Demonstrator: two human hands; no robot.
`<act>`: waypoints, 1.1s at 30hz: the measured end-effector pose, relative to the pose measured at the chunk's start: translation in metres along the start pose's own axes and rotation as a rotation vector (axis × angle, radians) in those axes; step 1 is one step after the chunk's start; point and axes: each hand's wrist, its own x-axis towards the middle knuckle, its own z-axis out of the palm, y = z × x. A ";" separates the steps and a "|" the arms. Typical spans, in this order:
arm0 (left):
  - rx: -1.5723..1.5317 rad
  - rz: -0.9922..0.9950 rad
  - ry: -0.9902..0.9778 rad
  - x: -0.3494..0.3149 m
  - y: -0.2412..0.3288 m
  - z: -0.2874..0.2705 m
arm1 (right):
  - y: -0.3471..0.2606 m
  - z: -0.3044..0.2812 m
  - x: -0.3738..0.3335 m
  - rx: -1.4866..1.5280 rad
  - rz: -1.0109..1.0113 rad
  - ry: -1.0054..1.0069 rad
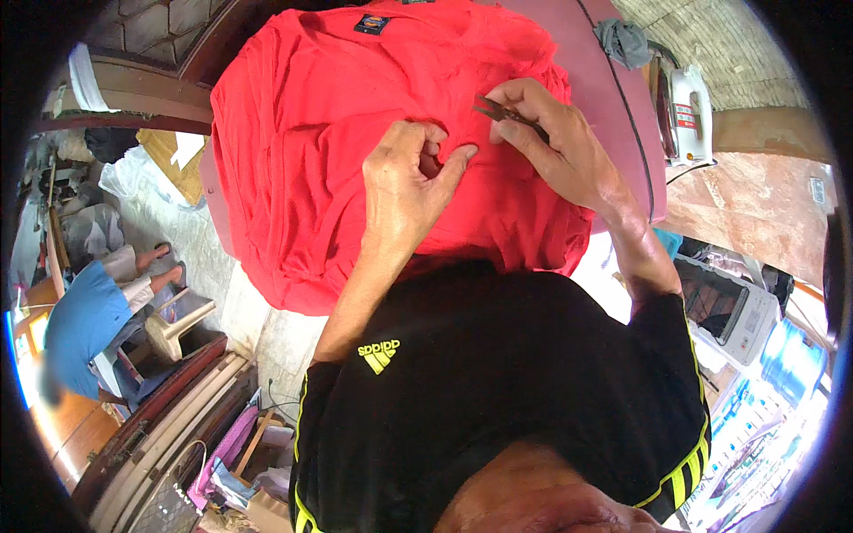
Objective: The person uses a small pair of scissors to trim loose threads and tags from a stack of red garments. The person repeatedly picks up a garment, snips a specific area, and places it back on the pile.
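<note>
A red shirt (311, 169) lies spread and rumpled in front of me, its neckline and dark label at the far side. My left hand (404, 182) rests on the middle of it, fingers curled into the cloth and thumb stretched to the right; the fingertips are partly hidden. Just to the right, my right hand (546, 133) grips small dark thread snips (498, 110) between thumb and fingers. The blades point left, a little above the cloth and apart from my left hand.
Under the shirt is a pinkish-red table (635, 115) with a dark cord across it. A white iron (689, 115) and a grey cloth (625, 43) are at the right. Another person in blue (89, 311) sits at the far left near a wooden stool (178, 329).
</note>
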 end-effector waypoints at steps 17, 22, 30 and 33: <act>-0.666 -0.291 0.021 -0.004 -0.029 -0.007 | -0.004 -0.002 0.001 -0.152 -0.166 -0.150; -0.769 -0.243 0.021 -0.010 -0.039 -0.016 | 0.000 -0.003 0.004 -0.045 -0.138 -0.150; -0.034 0.360 -0.114 0.020 -0.035 -0.010 | -0.004 -0.004 0.006 -0.081 -0.104 -0.184; -0.075 0.266 -0.051 0.016 -0.046 -0.017 | -0.003 -0.005 0.008 -0.079 -0.106 -0.194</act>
